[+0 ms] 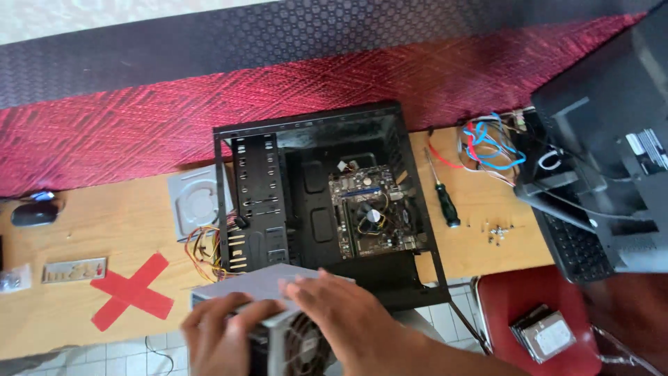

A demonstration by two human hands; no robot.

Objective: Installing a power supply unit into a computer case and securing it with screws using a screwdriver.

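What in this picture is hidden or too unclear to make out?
Head view only:
- Power supply box: its lower part is cut off by the bottom edge, and the left hand and right hand cover much of it.
- Small screws on the table: too small to count.
- Monitor: cut off at the right edge.

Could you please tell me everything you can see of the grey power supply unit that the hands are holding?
The power supply unit is a grey metal box with a round fan grille on its near face. It sits at the wooden table's near edge, before the open computer case. The left hand grips its near corner; the right hand lies flat on top. Coloured wires show beside it.
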